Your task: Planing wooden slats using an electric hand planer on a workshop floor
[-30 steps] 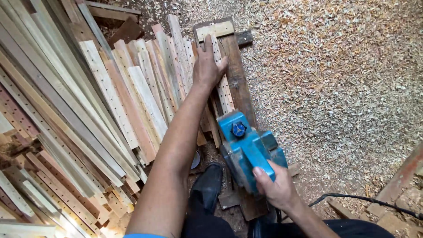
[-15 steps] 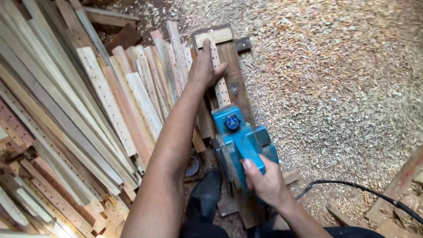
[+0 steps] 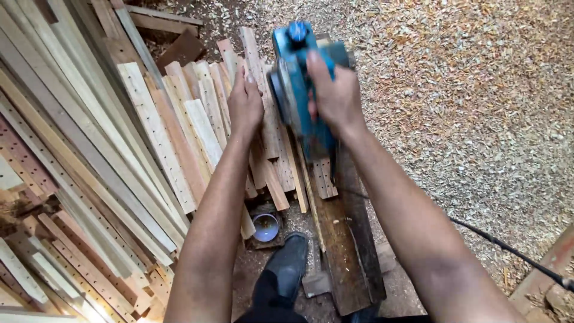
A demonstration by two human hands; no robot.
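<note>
Sawdust-covered floor (image 3: 478, 107), slat pile left. Right hand (image 3: 335, 96) clenched on blue electric planer (image 3: 299, 90), far end of dark plank (image 3: 347, 239). Left hand (image 3: 245, 104) flat, fingers extended on slats (image 3: 203, 125).

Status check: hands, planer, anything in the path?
Right hand gripping blue electric planer, far end of dark plank. Left hand flat on wood slats beside it. Black power cord trails right; shoe near plank's near end.

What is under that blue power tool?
The blue planer, gripped by the right hand, rides on a dark wooden beam. The strip beneath its sole is covered, so unseen.
</note>
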